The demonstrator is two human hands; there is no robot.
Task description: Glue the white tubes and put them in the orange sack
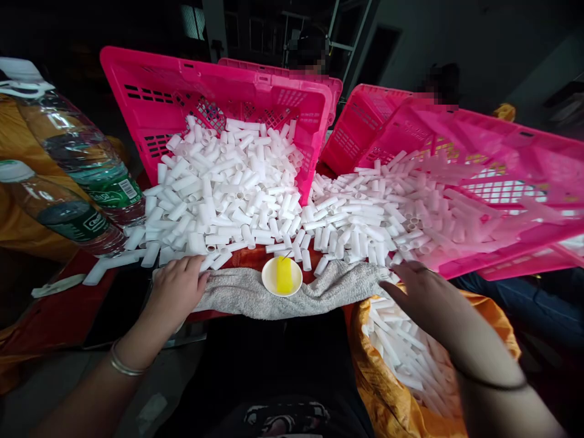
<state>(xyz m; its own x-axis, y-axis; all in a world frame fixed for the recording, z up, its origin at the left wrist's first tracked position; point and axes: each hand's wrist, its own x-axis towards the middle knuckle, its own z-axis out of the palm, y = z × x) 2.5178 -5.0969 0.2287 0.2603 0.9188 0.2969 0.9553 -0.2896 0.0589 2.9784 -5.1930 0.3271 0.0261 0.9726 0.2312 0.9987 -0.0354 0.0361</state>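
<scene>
A rolled grey towel (246, 298) lies along the table's front edge. My left hand (176, 289) rests on its left end, fingers lying forward near the white tubes and thumb beside them. At the towel's right end is my right hand (422, 298), with its thumb apart from the fingers; the fingertips are partly hidden. Between the hands, a small white dish (269, 283) sits on the towel, holding a yellow block (285, 275) with a thin dark pin-like piece at its top. Short white plastic tubes (228, 182) are heaped just beyond the towel.
Pink crates (219, 76) tip toward me, with another pink crate (515, 176) at right. Two plastic bottles (86, 146) stand at left near a dark flat object (121, 304). An orange sack (383, 377) of tubes is below my right hand. Other people are behind the crates.
</scene>
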